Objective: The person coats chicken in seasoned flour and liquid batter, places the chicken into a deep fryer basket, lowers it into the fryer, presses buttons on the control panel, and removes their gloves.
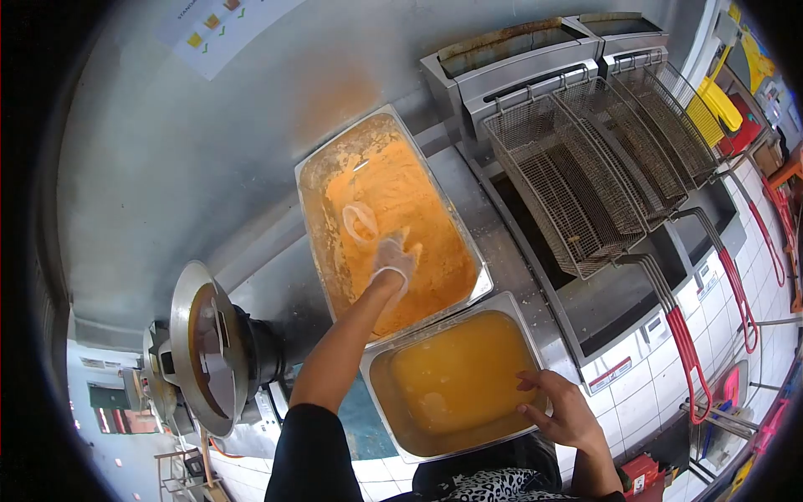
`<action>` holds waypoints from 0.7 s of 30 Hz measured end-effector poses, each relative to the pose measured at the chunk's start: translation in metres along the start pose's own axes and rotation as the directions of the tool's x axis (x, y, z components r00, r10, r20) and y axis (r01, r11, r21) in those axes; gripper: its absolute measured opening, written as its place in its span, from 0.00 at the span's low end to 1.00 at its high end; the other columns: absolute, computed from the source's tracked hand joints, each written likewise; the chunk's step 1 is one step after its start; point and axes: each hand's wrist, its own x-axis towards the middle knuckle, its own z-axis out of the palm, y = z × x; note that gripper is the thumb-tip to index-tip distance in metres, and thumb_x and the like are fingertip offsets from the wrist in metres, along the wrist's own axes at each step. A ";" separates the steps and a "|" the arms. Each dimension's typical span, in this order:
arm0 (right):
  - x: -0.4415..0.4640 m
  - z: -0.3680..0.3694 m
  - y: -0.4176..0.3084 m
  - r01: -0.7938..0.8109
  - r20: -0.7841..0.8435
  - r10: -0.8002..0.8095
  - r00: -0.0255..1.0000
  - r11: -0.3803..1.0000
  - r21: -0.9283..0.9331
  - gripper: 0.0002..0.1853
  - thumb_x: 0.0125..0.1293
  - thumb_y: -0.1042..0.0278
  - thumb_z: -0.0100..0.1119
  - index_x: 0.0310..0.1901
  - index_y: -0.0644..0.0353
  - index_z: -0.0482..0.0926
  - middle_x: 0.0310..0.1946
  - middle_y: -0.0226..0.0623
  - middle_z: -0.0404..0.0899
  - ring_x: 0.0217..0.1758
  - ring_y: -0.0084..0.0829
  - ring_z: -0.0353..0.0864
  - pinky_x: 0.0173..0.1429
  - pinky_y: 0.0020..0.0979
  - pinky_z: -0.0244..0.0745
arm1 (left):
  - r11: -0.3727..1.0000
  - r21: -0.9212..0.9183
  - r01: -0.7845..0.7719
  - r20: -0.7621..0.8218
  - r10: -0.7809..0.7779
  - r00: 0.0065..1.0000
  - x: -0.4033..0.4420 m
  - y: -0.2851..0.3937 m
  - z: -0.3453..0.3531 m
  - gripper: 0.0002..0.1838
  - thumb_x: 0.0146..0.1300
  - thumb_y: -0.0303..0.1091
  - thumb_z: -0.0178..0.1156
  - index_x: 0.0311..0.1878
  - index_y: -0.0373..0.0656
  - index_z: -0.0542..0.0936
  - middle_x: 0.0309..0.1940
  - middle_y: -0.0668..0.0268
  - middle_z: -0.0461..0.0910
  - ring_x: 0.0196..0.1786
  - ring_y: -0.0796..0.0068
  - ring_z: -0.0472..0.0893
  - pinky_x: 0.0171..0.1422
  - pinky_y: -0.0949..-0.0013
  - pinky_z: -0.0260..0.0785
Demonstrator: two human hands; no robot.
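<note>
My left hand, in a clear plastic glove, reaches into a deep metal pan of orange breading powder. Its powder-coated fingers are apart and touch the powder; I see nothing held in them. A pale, translucent ring-shaped thing lies on the powder just beyond that hand. My right hand is bare, over the right rim of a second metal pan filled with cloudy yellow liquid. Its fingers are curved, with a gap between thumb and reddish fingertips, and hold nothing visible.
Several wire fryer baskets with red handles rest over the deep fryer on the right. At left stands a round metal cooker with a raised lid. A printed sheet hangs on the metal wall.
</note>
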 end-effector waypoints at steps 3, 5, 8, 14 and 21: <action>-0.003 -0.002 0.004 -0.058 -0.016 0.059 0.998 0.998 0.037 0.26 0.62 0.72 0.71 0.62 0.64 0.78 0.48 0.46 0.84 0.55 0.46 0.85 0.61 0.41 0.78 | 0.911 0.373 -0.178 0.119 0.143 0.982 0.000 0.013 0.030 0.19 0.71 0.38 0.56 0.59 0.39 0.81 0.64 0.49 0.78 0.67 0.55 0.77 0.70 0.54 0.68; -0.004 -0.007 0.006 -0.072 -0.021 0.073 0.997 0.996 0.044 0.26 0.62 0.72 0.71 0.62 0.64 0.78 0.48 0.46 0.84 0.55 0.46 0.85 0.61 0.40 0.78 | 0.897 0.391 -0.207 0.224 0.126 0.967 0.005 0.017 0.037 0.20 0.70 0.39 0.56 0.59 0.37 0.80 0.66 0.48 0.77 0.69 0.53 0.75 0.73 0.55 0.66; -0.007 -0.018 0.006 -0.059 -0.051 0.059 0.997 0.998 0.002 0.26 0.61 0.72 0.71 0.61 0.64 0.78 0.47 0.46 0.84 0.55 0.46 0.85 0.61 0.40 0.78 | 0.932 0.331 -0.149 0.307 0.043 0.951 0.009 0.046 0.003 0.21 0.72 0.42 0.54 0.58 0.36 0.80 0.63 0.48 0.79 0.68 0.51 0.76 0.72 0.56 0.67; -0.022 -0.019 -0.001 -0.088 -0.065 0.089 0.994 0.996 0.021 0.25 0.63 0.70 0.71 0.61 0.64 0.78 0.48 0.46 0.84 0.55 0.47 0.85 0.61 0.41 0.78 | 0.914 0.405 0.026 0.356 -0.184 0.916 0.004 0.044 0.019 0.28 0.75 0.53 0.53 0.67 0.41 0.74 0.67 0.47 0.74 0.69 0.46 0.75 0.68 0.50 0.70; -0.021 -0.014 -0.005 -0.047 -0.025 0.047 0.999 0.999 -0.015 0.27 0.63 0.70 0.71 0.62 0.66 0.77 0.48 0.46 0.84 0.55 0.46 0.85 0.60 0.41 0.78 | 0.945 0.319 0.071 0.275 -0.164 0.947 -0.008 0.087 -0.029 0.42 0.63 0.56 0.66 0.75 0.45 0.66 0.70 0.47 0.70 0.72 0.44 0.71 0.71 0.54 0.69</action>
